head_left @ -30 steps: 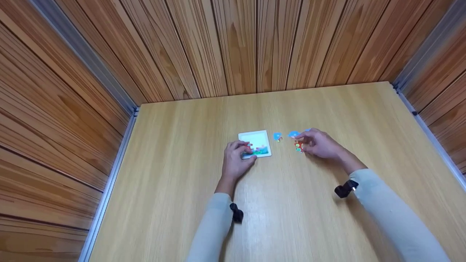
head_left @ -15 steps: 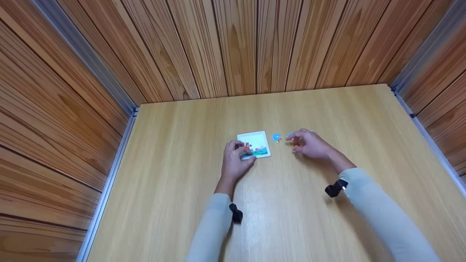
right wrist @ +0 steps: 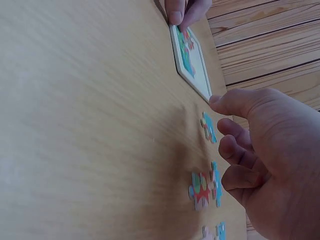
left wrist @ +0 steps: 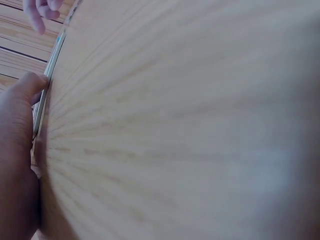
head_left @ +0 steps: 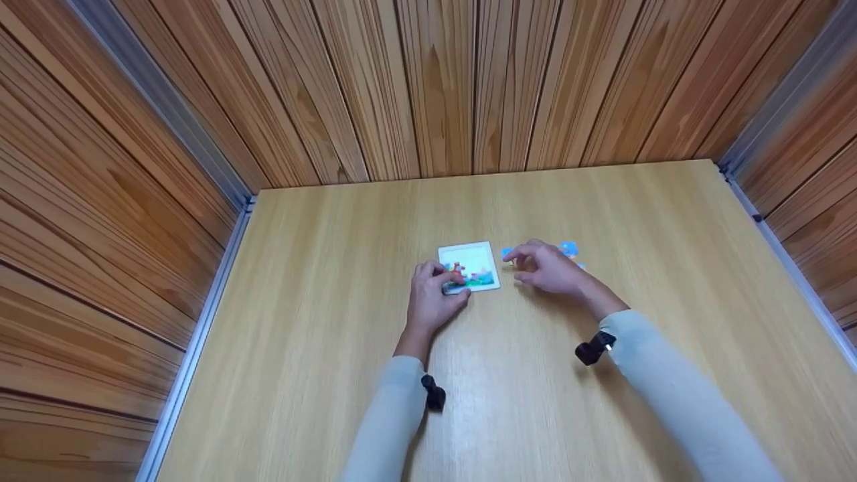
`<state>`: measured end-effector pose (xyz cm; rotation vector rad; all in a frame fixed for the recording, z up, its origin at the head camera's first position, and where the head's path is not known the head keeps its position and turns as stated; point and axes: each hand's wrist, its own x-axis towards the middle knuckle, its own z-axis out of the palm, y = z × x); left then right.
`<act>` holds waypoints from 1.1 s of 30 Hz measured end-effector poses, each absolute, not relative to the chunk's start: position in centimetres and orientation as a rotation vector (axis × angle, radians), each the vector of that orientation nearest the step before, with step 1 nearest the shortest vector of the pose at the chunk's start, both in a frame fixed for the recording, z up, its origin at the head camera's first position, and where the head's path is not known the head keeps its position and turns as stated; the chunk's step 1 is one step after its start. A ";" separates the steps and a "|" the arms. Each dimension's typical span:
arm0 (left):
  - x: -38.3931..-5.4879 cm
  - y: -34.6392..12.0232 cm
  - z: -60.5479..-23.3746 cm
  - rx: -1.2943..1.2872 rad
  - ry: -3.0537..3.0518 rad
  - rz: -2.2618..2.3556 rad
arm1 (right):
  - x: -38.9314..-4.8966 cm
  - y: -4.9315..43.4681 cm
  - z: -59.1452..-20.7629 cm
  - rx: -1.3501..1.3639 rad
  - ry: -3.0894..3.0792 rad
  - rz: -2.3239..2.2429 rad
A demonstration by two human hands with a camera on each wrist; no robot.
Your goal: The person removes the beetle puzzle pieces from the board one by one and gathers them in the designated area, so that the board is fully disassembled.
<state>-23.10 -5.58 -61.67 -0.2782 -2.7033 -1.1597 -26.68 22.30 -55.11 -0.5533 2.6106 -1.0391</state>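
A small white puzzle tray (head_left: 494, 265) lies on the table, its near part filled with colourful pieces and its far part bare white. My left hand (head_left: 430, 296) holds it at the near left corner, thumb against the near edge and fingers over the picture. To the right of the tray, my right hand (head_left: 550, 270) hovers with loosely bent fingers and nothing between them. Beneath it in the right wrist view lie a blue puzzle piece (right wrist: 208, 127), a red and green piece (right wrist: 200, 190) and another blue piece (right wrist: 216, 185). The hand partly hides them in the head view.
More puzzle pieces (right wrist: 221, 231) lie at the bottom edge of the right wrist view, and a blue one (head_left: 568, 249) shows beyond the right hand. Wood-panelled walls (head_left: 435, 87) stand behind and on both sides of the table (head_left: 321, 335).
My right hand has moved left over the loose pieces toward the tray, uncovering blue pieces on the right and covering the one nearest the tray. The left hand stays on the tray.
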 end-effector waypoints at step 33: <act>-23.3 -5.9 -62.4 -0.432 -2.525 -1.075 | -27.8 15.5 -55.8 -0.549 2.583 -1.135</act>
